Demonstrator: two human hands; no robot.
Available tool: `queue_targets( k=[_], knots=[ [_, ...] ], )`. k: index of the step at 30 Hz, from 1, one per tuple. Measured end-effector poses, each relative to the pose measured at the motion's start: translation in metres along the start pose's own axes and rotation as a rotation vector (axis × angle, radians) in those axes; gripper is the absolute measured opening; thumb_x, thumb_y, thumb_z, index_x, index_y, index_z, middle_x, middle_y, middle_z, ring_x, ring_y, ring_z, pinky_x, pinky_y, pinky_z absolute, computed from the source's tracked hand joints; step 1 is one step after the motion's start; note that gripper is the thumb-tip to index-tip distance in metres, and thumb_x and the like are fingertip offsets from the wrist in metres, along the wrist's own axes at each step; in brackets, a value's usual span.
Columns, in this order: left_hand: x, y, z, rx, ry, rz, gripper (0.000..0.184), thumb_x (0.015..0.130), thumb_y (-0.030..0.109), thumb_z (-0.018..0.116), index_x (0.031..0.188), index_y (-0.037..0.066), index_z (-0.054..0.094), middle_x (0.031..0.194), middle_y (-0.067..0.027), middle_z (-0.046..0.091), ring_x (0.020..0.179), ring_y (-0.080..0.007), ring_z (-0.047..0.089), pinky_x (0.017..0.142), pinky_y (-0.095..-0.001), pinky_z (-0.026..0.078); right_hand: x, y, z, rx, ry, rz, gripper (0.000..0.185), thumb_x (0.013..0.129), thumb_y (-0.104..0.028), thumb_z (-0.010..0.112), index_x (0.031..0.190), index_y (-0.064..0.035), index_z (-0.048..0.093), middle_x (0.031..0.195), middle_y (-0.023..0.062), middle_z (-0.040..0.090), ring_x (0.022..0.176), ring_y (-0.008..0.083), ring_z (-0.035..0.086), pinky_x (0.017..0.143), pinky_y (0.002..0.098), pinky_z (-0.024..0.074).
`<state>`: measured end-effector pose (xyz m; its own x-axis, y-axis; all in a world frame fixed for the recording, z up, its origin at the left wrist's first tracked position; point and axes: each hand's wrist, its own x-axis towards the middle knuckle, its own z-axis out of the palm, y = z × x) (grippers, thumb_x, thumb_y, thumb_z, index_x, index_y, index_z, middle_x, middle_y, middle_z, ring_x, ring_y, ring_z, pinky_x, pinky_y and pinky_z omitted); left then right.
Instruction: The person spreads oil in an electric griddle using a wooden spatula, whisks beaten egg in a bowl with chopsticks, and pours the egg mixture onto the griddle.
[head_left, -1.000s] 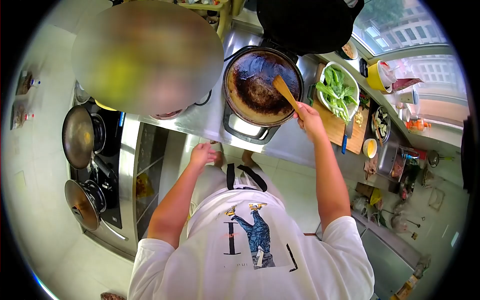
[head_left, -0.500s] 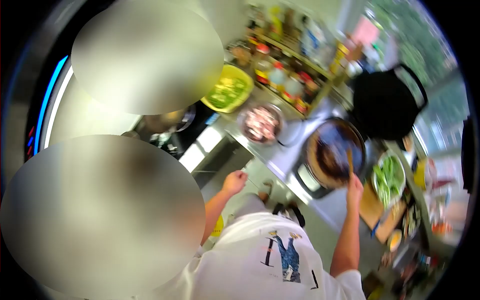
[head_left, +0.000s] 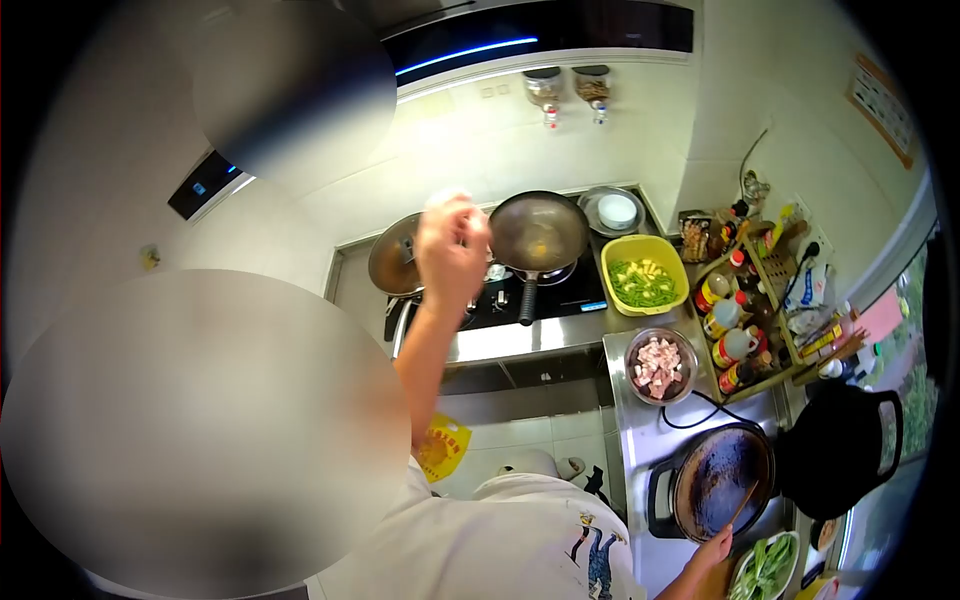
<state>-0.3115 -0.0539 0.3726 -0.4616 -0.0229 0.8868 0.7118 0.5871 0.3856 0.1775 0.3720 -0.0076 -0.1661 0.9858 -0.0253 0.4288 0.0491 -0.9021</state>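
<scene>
My left hand is raised in front of the stove, slightly blurred. Its fingers are curled in, and whatever they might hold is hidden. At the lower right, my right hand grips a thin wooden utensil, whose exact kind I cannot tell. The utensil reaches over the dark, stained inside of an electric pan on the steel counter. Behind my left hand, a wok with a black handle sits on the stove, a little yellowish liquid at its bottom. A lidded-looking second pan is partly covered by that hand.
A glass bowl of cut meat and a yellow basin of chopped greens stand near the corner. Bottles fill a rack. A black lid stands beside the pan, with leafy greens below.
The view has swung left toward the stove. My left hand has risen from waist height to in front of the wok. My right hand still holds the wooden utensil at the electric pan.
</scene>
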Motion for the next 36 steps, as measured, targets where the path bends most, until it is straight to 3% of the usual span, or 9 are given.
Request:
queue_targets(
  k=[5, 17, 19, 22, 25, 29, 31, 33, 36],
  knots=[
    [0.076, -0.019, -0.060, 0.456, 0.263, 0.111, 0.021, 0.079, 0.014, 0.064, 0.097, 0.006, 0.058, 0.135, -0.0139, 0.049, 0.056, -0.0128, 0.051, 0.060, -0.0253, 0.048, 0.005, 0.006, 0.004, -0.062, 0.043, -0.040, 0.046, 0.094, -0.036, 0.052, 0.103, 0.0086, 0.064, 0.092, 0.0132, 0.066, 0.082, 0.0215, 0.056, 0.082, 0.0324, 0.0444],
    [0.120, -0.054, -0.078, 0.613, 0.231, 0.083, 0.023, 0.078, 0.024, 0.069, 0.091, 0.009, 0.057, 0.138, -0.0101, 0.047, 0.074, -0.0192, 0.064, 0.061, -0.0288, 0.050, 0.008, -0.020, -0.004, -0.125, -0.006, 0.078, 0.046, 0.093, -0.037, 0.055, 0.102, 0.0064, 0.065, 0.095, 0.0115, 0.066, 0.086, 0.0208, 0.058, 0.083, 0.0323, 0.0451],
    [0.123, -0.059, -0.079, 0.437, 0.308, 0.155, 0.018, 0.082, 0.023, 0.067, 0.093, 0.010, 0.060, 0.135, -0.0102, 0.051, 0.063, -0.0155, 0.053, 0.063, -0.0273, 0.046, 0.008, -0.012, 0.005, -0.019, 0.011, 0.113, 0.043, 0.094, -0.033, 0.053, 0.108, 0.0059, 0.064, 0.102, 0.0137, 0.066, 0.092, 0.0230, 0.059, 0.087, 0.0325, 0.0448],
    [0.109, -0.054, -0.081, 0.279, 0.209, 0.069, 0.031, 0.090, 0.021, 0.060, 0.116, 0.005, 0.056, 0.108, -0.0031, 0.059, 0.078, -0.0107, 0.058, 0.070, -0.0280, 0.047, 0.002, -0.007, -0.004, 0.162, -0.044, 0.164, 0.040, 0.096, -0.028, 0.052, 0.120, 0.0032, 0.058, 0.118, 0.0119, 0.061, 0.108, 0.0206, 0.055, 0.098, 0.0330, 0.0407],
    [0.074, -0.026, -0.055, -0.079, 0.261, 0.157, 0.015, 0.090, 0.011, 0.054, 0.102, 0.003, 0.057, 0.118, -0.0097, 0.058, 0.085, -0.0120, 0.057, 0.058, -0.0215, 0.046, -0.015, -0.045, -0.007, 0.158, 0.023, 0.107, 0.039, 0.097, -0.028, 0.051, 0.118, 0.0036, 0.060, 0.114, 0.0099, 0.064, 0.105, 0.0165, 0.057, 0.095, 0.0287, 0.0415],
    [-0.021, -0.003, -0.007, -0.322, -0.155, -0.296, 0.010, 0.088, 0.006, 0.052, 0.090, 0.001, 0.061, 0.102, -0.0096, 0.063, 0.080, -0.0146, 0.058, 0.065, -0.0230, 0.047, -0.032, -0.078, -0.011, 0.045, 0.101, 0.026, 0.037, 0.097, -0.029, 0.051, 0.109, 0.0034, 0.064, 0.100, 0.0067, 0.066, 0.091, 0.0129, 0.056, 0.085, 0.0257, 0.0424],
    [-0.089, -0.015, 0.025, -0.235, -0.509, -0.148, 0.006, 0.084, 0.005, 0.057, 0.089, 0.002, 0.059, 0.091, -0.0094, 0.061, 0.084, -0.0188, 0.057, 0.074, -0.0304, 0.046, -0.035, -0.063, -0.009, 0.027, 0.141, -0.051, 0.035, 0.096, -0.027, 0.051, 0.106, 0.0035, 0.065, 0.093, 0.0047, 0.065, 0.086, 0.0125, 0.056, 0.082, 0.0258, 0.0436],
    [-0.163, -0.009, 0.043, -0.211, -0.869, -0.402, 0.010, 0.082, 0.012, 0.064, 0.088, 0.004, 0.062, 0.086, -0.0068, 0.061, 0.067, -0.0177, 0.056, 0.063, -0.0293, 0.046, -0.034, -0.014, -0.004, -0.036, 0.098, 0.067, 0.035, 0.094, -0.028, 0.055, 0.099, 0.0045, 0.066, 0.081, 0.0010, 0.062, 0.077, 0.0100, 0.053, 0.071, 0.0249, 0.0430],
    [-0.296, -0.059, 0.052, -0.167, -1.192, -0.580, 0.020, 0.083, 0.022, 0.065, 0.091, 0.004, 0.063, 0.079, -0.0077, 0.062, 0.062, -0.0162, 0.057, 0.057, -0.0291, 0.047, -0.054, -0.065, 0.004, -0.183, 0.146, 0.030, 0.035, 0.093, -0.027, 0.055, 0.097, 0.0050, 0.067, 0.073, -0.0011, 0.058, 0.067, 0.0084, 0.049, 0.063, 0.0239, 0.0412]
  ],
)
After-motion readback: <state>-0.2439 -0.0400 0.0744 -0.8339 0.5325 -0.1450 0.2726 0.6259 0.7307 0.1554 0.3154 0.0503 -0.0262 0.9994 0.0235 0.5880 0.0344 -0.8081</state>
